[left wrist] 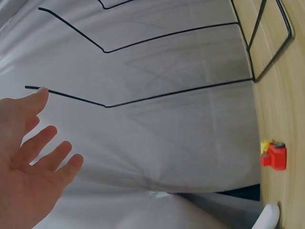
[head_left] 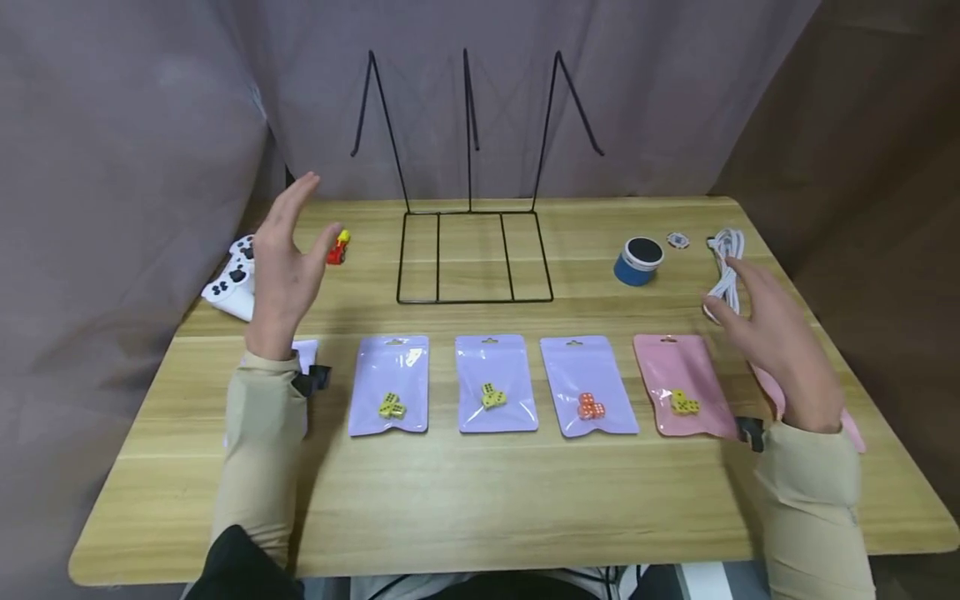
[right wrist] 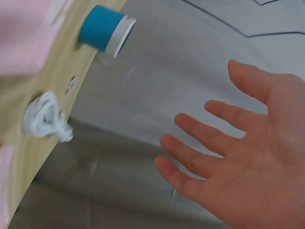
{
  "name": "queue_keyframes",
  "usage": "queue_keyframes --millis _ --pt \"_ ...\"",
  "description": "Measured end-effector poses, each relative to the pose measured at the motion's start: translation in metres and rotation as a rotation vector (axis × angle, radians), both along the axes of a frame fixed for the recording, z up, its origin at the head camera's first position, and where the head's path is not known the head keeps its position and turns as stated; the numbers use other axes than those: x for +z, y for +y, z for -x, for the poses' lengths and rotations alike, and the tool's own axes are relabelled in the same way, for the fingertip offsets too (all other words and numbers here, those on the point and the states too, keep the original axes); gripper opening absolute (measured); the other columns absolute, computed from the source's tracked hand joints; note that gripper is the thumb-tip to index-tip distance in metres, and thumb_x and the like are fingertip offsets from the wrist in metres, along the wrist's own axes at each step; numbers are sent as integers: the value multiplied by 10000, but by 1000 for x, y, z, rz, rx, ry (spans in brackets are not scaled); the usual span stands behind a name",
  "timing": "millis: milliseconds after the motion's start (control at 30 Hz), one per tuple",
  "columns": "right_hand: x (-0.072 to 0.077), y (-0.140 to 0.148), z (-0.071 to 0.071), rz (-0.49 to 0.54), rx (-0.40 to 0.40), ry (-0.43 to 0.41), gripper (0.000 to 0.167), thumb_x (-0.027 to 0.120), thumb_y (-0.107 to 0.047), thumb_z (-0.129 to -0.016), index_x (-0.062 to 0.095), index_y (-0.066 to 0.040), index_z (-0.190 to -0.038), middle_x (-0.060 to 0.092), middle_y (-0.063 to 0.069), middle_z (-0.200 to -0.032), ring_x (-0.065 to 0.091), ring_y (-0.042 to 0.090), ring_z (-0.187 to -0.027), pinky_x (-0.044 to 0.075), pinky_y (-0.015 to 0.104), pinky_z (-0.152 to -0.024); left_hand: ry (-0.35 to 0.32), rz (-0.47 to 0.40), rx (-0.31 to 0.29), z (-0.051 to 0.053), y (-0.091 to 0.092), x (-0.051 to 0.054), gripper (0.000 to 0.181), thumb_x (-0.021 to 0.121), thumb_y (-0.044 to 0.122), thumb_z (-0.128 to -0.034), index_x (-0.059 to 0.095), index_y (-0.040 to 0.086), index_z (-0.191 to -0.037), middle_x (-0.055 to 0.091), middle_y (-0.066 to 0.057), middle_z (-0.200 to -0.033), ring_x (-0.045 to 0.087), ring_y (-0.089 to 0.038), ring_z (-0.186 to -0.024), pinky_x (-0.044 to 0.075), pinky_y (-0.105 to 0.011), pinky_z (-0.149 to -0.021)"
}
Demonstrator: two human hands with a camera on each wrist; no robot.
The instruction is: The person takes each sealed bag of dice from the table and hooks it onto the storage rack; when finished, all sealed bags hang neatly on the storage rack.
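Observation:
My left hand is raised over the table's left side, fingers extended and holding nothing. Near it are a white game controller and a small red and yellow toy. On the right, my right hand hovers with spread fingers, also holding nothing; in the head view it partly covers a white bundled cable. Between the hands lie three purple pouches, one bearing orange dice and two yellow dice, and a pink pouch with yellow dice. Forearms partly hide another purple pouch and another pink one.
A black wire rack stands at the back middle, its hooked prongs rising high. Right of it are a blue jar with a black-topped white lid and a poker chip. Grey cloth hangs behind the table.

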State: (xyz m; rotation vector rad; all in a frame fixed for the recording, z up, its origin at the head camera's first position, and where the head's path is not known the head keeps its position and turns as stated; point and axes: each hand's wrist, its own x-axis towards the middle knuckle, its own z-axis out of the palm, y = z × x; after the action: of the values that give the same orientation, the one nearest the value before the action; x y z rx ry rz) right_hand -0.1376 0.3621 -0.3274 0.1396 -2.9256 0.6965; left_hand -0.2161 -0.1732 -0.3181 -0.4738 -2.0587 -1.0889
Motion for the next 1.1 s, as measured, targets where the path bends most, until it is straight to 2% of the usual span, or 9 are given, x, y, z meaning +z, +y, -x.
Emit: queue_keyframes --millis 133,333,433,533,700,867,1000,1100 --pt "-4 18 -15 -5 -43 -13 644 508 -279 -971 238 41 -1460 277 343 -1427 234 516 -1304 164 644 -1088 12 -7 -22 3 5 1 528 729 10 -809 549 33 -1305 516 -75 -1362 435 -138 -1273 338 -271 -1091" --pt "-15 40 -41 1 -140 -118 732 506 -371 -960 161 -10 -1495 229 351 -1432 233 531 -1265 178 712 -1031 89 -18 -60 5 9 7 530 717 53 -831 527 11 -1323 501 -87 -1377 419 -135 -1288 376 -296 -1073" --pt "-22 49 -48 -7 -165 -158 769 506 -396 -956 140 22 -1487 221 374 -1415 227 547 -1250 177 725 -1018 97 -40 -68 5 13 10 551 720 43 -827 511 8 -1336 484 -98 -1392 413 -135 -1292 402 -304 -1053" --pt "-28 60 -52 -23 -180 -216 801 499 -415 -957 112 61 -1472 229 404 -1376 232 567 -1220 196 745 -984 66 -52 -90 -2 20 19 591 688 18 -848 440 -5 -1384 411 -126 -1446 366 -118 -1322 382 -295 -1070" --pt "-38 80 -61 -34 -233 -293 801 458 -410 -974 80 118 -1443 203 446 -1348 210 600 -1208 192 758 -968 11 -39 -181 -18 35 40 582 585 -25 -910 314 -66 -1423 268 -192 -1509 257 -118 -1377 303 -290 -1116" --pt "-49 99 -71 -43 -293 -353 794 412 -409 -987 63 163 -1413 142 473 -1352 186 622 -1205 165 753 -986 -8 -65 -222 -21 44 46 501 553 -26 -930 374 -66 -1396 340 -175 -1480 289 -93 -1360 304 -278 -1115" --pt "-57 112 -79 -58 -258 -412 754 423 -397 -982 136 181 -1372 288 468 -1212 352 567 -1027 336 720 -882 52 -72 -230 -19 45 45 445 544 -33 -933 416 -93 -1356 414 -222 -1417 359 -128 -1331 335 -303 -1105" --pt "-62 118 -84 -34 -229 -467 783 428 -412 -977 111 191 -1361 286 472 -1191 352 560 -998 357 709 -838 113 -58 -225 -18 43 43 411 539 -46 -932 436 -120 -1323 446 -265 -1370 406 -166 -1305 359 -340 -1095"
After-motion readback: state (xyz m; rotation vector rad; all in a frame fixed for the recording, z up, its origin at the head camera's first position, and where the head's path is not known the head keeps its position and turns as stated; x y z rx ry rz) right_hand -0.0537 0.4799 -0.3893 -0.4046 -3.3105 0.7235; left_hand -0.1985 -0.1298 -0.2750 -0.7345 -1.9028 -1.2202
